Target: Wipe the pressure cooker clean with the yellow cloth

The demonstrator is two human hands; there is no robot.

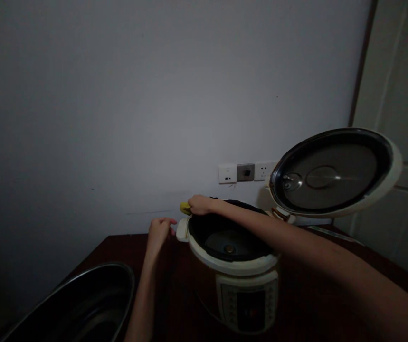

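An electric pressure cooker (241, 268) stands on the table with its lid (332, 173) swung up to the right. Across the cooker's mouth reaches my right arm. My right hand (201, 204) is closed on a yellow cloth (185, 208) at the far left of the rim; most of the cloth is hidden by the fingers. Beside the cooker's white side handle (182, 231), my left hand (160, 230) is loosely bent, one finger stretched toward the handle, and I see nothing in it. The dark cooker interior (221, 235) shows a small round part at its bottom.
A large metal pot (130, 280) sits at the lower left, close to my left forearm. Wall sockets (227, 174) and a grey wall plate (245, 172) are behind the cooker. The dark red table (123, 244) meets the wall, with a door (403, 118) at the right.
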